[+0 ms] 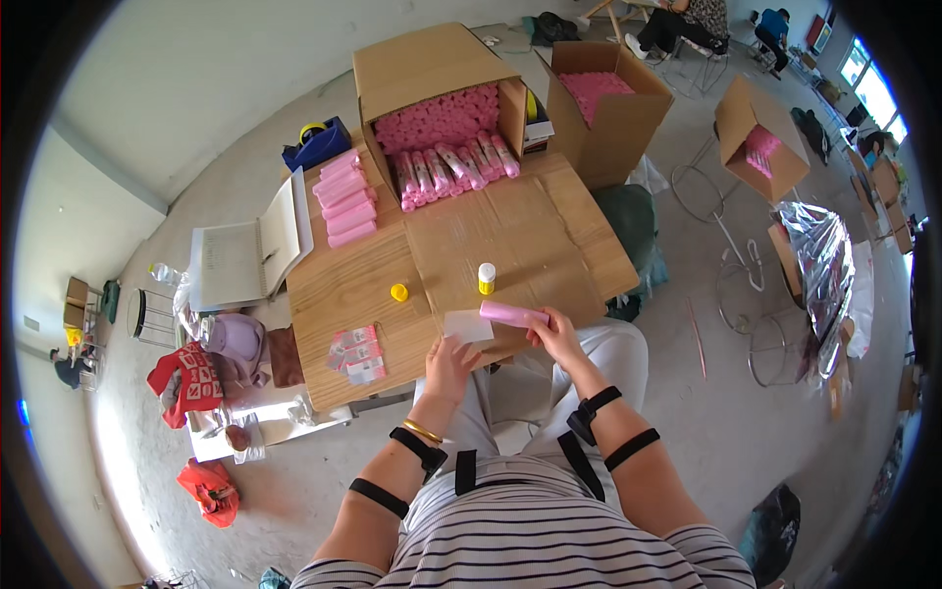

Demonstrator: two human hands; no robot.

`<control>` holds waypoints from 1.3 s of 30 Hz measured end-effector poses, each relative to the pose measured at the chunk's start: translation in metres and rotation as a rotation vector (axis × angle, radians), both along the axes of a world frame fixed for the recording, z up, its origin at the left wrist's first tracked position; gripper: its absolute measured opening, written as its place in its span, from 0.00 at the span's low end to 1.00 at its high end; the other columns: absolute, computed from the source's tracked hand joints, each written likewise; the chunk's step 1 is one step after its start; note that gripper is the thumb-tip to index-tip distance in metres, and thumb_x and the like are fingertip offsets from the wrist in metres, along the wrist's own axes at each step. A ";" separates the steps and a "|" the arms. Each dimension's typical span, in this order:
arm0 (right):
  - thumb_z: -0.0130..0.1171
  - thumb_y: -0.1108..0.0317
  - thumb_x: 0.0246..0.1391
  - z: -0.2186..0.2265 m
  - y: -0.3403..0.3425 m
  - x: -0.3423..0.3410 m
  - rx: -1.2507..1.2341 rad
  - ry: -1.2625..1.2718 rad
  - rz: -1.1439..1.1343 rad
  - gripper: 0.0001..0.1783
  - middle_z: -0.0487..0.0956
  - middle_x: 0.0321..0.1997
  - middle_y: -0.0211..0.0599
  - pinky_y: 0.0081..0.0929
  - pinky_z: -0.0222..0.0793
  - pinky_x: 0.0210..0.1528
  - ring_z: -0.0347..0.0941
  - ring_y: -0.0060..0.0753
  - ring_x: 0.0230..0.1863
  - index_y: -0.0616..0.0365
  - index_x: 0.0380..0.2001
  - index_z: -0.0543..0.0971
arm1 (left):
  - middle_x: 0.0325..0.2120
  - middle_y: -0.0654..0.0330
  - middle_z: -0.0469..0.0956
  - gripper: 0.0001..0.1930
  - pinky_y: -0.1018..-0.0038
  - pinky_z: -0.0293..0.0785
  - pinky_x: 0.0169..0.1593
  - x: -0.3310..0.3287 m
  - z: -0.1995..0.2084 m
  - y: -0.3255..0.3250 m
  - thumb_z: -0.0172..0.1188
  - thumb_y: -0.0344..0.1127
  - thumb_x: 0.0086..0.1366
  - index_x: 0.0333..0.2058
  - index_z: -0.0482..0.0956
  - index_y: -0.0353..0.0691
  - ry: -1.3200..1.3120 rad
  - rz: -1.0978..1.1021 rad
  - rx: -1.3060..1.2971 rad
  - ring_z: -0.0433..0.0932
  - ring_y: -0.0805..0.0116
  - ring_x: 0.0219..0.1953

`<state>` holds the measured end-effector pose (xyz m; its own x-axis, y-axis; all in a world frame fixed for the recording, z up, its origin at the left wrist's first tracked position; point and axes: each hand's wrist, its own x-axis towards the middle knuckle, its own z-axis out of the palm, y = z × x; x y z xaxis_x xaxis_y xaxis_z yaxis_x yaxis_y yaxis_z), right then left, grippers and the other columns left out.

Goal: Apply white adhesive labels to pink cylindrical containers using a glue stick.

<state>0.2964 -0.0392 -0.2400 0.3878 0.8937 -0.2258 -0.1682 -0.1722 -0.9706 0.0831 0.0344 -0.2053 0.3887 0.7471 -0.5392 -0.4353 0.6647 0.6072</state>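
My left hand (452,365) is closed on the edge of a small whitish paper label (469,326) at the table's near edge. Just right of it, my right hand (557,339) grips one end of a pink roll (510,313), whose other end reaches the label's upper right corner. A glue stick (487,280) with a white top and yellow base stands upright beyond the roll. Its likely yellow cap (399,293) sits on the wood to the left. Several printed red-and-white labels (359,354) lie fanned out near the table's front left.
An open cardboard box (437,57) full of pink rolls lies at the table's back, with wrapped rolls (456,169) before it. Plain pink rolls (348,211) are stacked left, beside an open notebook (231,260). Flattened cardboard (500,231) covers the middle. Another box (618,128) stands behind right.
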 end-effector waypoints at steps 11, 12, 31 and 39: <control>0.60 0.56 0.60 0.121 -0.006 -0.054 0.216 -0.103 0.005 0.19 0.78 0.28 0.31 0.17 0.68 0.29 0.73 0.17 0.28 0.64 0.40 0.76 | 0.40 0.56 0.79 0.10 0.63 0.80 0.48 -0.017 0.061 -0.021 0.49 0.31 0.65 0.42 0.74 0.37 -0.087 -0.140 0.273 0.81 0.63 0.42; 0.59 0.56 0.60 0.129 -0.007 -0.057 0.249 -0.146 -0.011 0.19 0.79 0.29 0.31 0.17 0.68 0.30 0.74 0.18 0.29 0.64 0.40 0.76 | 0.40 0.55 0.79 0.10 0.63 0.80 0.48 -0.015 0.074 -0.023 0.49 0.32 0.66 0.43 0.74 0.37 -0.097 -0.140 0.265 0.81 0.62 0.42; 0.70 0.66 0.44 0.199 -0.053 -0.065 0.709 -1.016 -0.090 0.19 0.76 0.23 0.27 0.30 0.61 0.41 0.68 0.32 0.21 0.53 0.42 0.78 | 0.48 0.54 0.76 0.20 0.69 0.82 0.45 -0.039 0.179 -0.067 0.47 0.41 0.70 0.56 0.67 0.38 -0.418 -0.255 0.252 0.80 0.62 0.46; 0.70 0.67 0.43 0.211 -0.069 -0.070 0.678 -1.031 -0.110 0.22 0.76 0.24 0.25 0.29 0.59 0.40 0.68 0.29 0.23 0.51 0.46 0.80 | 0.45 0.55 0.77 0.17 0.74 0.83 0.41 -0.035 0.172 -0.074 0.53 0.26 0.67 0.54 0.67 0.38 -0.304 -0.240 0.347 0.81 0.66 0.42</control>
<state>0.2266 -0.1082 -0.0290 0.1908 0.6624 0.7245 0.7450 0.3828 -0.5462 0.0478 -0.0396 -0.0337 0.6713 0.7327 -0.1118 -0.4865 0.5494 0.6794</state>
